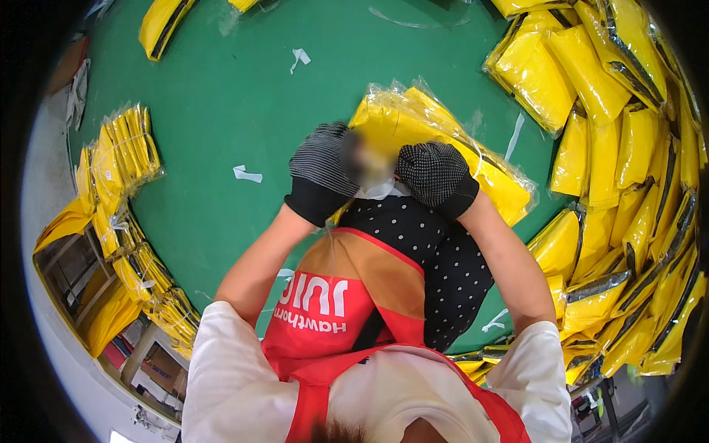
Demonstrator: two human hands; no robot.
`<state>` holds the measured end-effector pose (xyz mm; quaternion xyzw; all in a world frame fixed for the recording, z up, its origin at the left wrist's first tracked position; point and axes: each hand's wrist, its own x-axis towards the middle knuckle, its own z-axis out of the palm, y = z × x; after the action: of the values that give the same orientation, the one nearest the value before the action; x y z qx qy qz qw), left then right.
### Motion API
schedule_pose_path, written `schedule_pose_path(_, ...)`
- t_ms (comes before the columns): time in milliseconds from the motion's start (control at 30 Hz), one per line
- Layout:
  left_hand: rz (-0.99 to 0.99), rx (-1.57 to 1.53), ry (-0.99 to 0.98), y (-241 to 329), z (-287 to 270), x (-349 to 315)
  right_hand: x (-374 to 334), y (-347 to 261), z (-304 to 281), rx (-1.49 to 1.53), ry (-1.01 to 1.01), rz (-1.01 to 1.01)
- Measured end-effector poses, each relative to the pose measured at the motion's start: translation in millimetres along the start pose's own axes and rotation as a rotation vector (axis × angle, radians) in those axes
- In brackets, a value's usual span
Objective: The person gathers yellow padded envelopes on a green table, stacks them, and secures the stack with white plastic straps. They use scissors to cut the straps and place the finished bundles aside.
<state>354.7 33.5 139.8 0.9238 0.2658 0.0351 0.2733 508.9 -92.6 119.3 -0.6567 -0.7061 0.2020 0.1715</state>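
Note:
A bundle of yellow folded pieces in clear plastic bags [502, 184] lies on the green table in front of me, slanting down to the right. A thin white band crosses it near its right part. My left hand [319, 171], in a black and grey striped glove, is closed at the bundle's near left side. Close beside it, my right hand [436, 177] is curled into a fist in a matching glove. Between them shows a white strip [379, 190], which both hands seem to grip. A blurred patch hides the left fingertips and part of the bundle.
Many bagged yellow packets [602, 148] are heaped along the right side. Tied yellow bundles [122, 159] line the left edge, above shelving [81, 273]. White strip scraps [247, 174] lie scattered on the green table [214, 111]. More yellow packets [164, 26] sit at the far edge.

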Motion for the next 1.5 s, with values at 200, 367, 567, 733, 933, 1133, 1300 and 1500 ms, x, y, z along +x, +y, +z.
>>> schedule_pose_path(200, -0.428, -1.088, -0.032, -15, 22, -17, 2, 1, 7, 0.107, 0.099, -0.053)
schedule_pose_path(367, -0.123, -0.237, -0.108, -26, 1, -8, -5, 2, -7, 0.051, -0.155, -0.038)
schedule_pose_path(567, -0.349, -0.389, -0.099, -96, 23, -41, -7, 21, -12, 0.521, -0.140, 0.118)
schedule_pose_path(733, -0.577, -1.635, -0.147, -25, -6, -11, 4, -1, -5, 1.216, -0.223, 0.416)
schedule_pose_path(933, -0.545, -0.981, -0.121, -28, 13, 7, 5, 0, 17, 0.834, -0.192, 0.394)
schedule_pose_path(1133, -0.331, -0.664, -0.100, -50, 42, -36, -12, 2, -4, 0.766, -0.272, 0.568)
schedule_pose_path(1300, -0.059, -0.273, -0.159, -135, -24, -101, -181, 7, -32, 0.625, 0.470, 0.938)
schedule_pose_path(1500, 0.285, -0.151, -0.049, -25, 14, -49, -233, -38, 42, 0.126, 0.615, 0.923)
